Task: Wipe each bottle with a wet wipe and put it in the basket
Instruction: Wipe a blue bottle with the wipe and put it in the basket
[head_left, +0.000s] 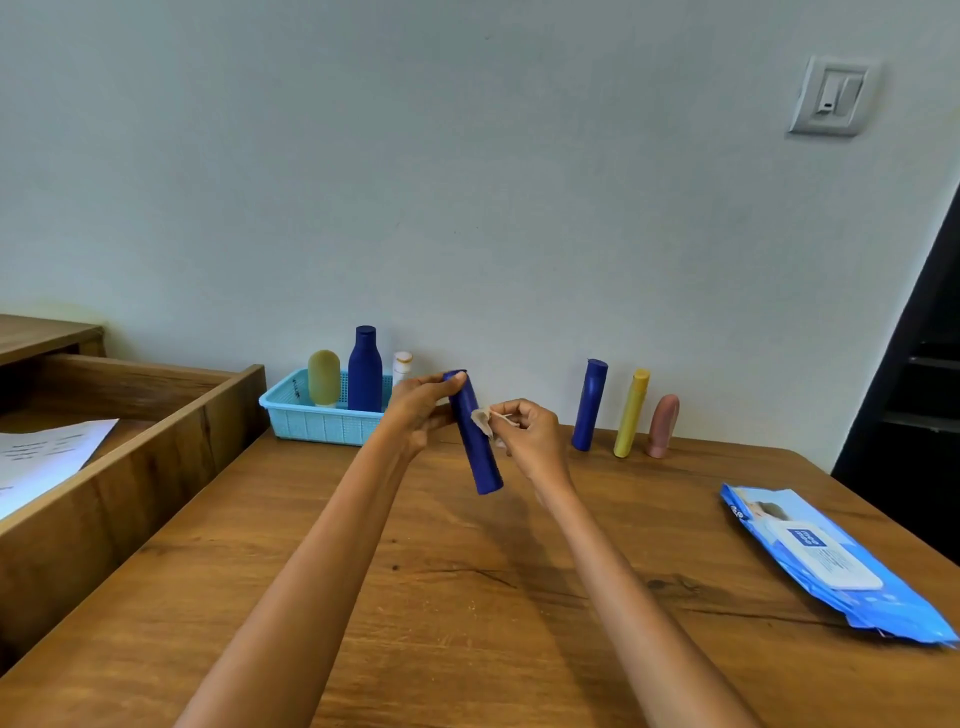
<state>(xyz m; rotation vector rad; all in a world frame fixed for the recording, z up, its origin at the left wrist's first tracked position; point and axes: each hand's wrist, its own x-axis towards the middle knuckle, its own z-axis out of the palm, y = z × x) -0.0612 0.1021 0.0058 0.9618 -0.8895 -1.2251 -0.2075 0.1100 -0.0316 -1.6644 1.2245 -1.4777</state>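
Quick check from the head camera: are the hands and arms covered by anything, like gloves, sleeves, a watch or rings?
No. The left hand and right hand are bare, with no gloves. Both forearms are uncovered right down to the bottom edge of the frame, so no sleeves show. No watch, bracelet or ring is visible.

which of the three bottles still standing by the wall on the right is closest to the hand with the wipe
The dark blue bottle, leftmost of that row. The yellow bottle and pink bottle stand farther from the right hand.
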